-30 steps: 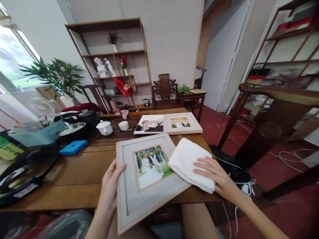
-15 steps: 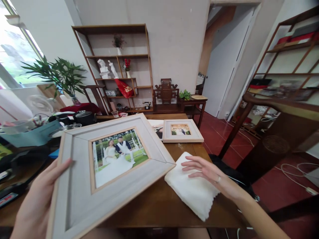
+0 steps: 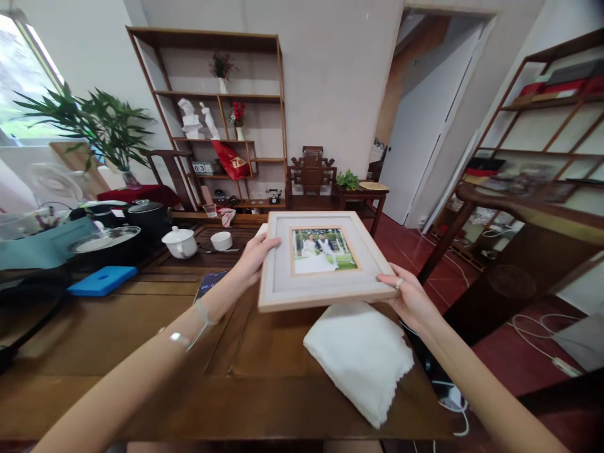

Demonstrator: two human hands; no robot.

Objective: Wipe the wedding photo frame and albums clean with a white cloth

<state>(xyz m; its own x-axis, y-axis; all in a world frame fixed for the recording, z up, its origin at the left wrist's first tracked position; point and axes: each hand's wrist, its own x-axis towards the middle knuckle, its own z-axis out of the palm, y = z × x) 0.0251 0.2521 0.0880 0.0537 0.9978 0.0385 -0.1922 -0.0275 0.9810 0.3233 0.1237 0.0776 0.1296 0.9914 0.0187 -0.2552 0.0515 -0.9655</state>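
Observation:
A picture frame (image 3: 278, 289) with a pale wide border and a light wood edge holds a photo of two people outdoors. It is lifted above the wooden table, tilted toward me. My left hand (image 3: 257, 255) grips its left side, thumb on the front. On the right edge, near the lower corner, my right hand (image 3: 406, 292) is closed round the frame, its thumb also on the face. A folded white cloth (image 3: 361, 358) lies on the table just below the frame. The second frame seen earlier is hidden behind the held one.
On the dark wooden table (image 3: 155, 390) stand a white lidded cup (image 3: 179, 243), a small white bowl (image 3: 221, 240), a blue block (image 3: 102, 280) and a black pot (image 3: 150, 217). A dark chair (image 3: 500, 270) is at the right. Shelves (image 3: 207, 38) line the far wall.
The frame has moved forward and right, away from me, and now sits lower over the table's far side. My right hand has left the cloth and taken hold of the frame's right edge.

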